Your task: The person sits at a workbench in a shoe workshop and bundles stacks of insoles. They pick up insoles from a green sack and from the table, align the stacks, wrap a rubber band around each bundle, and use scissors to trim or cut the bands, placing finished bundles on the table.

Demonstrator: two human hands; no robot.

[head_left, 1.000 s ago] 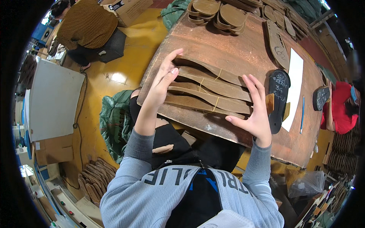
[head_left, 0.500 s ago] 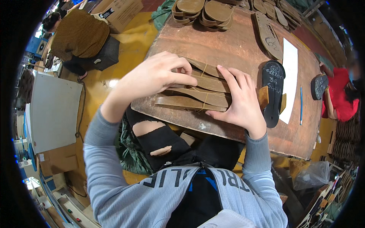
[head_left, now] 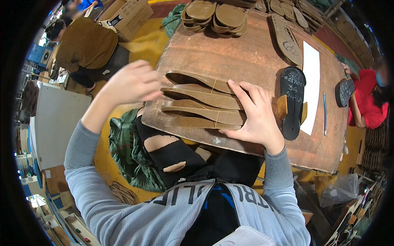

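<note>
Several brown shoe soles (head_left: 205,97) stand on their edges side by side near the table's front left, with thin yellowish bands round them. My right hand (head_left: 260,115) spans their right ends, fingertips on the far sole and thumb on the nearest one. Off to the left, my left hand (head_left: 133,84) is lifted away from the soles, a little blurred. Its fingers are curled in, and whatever they may hold is hidden. To the right of my right hand lies a black sole-shaped piece (head_left: 293,102) with white writing and tan tabs at its sides.
Stacks of brown soles (head_left: 231,15) lie along the far side of the wooden table (head_left: 242,53). A single brown sole (head_left: 286,41), a white paper sheet (head_left: 312,82) and a blue pencil (head_left: 325,112) are at the right. Co-workers sit at the left (head_left: 86,43) and right (head_left: 369,98).
My left hand has come off the soles and moved left, baring their left ends. The bundle sits slightly nearer to me and further left. My right hand stays at its right end.
</note>
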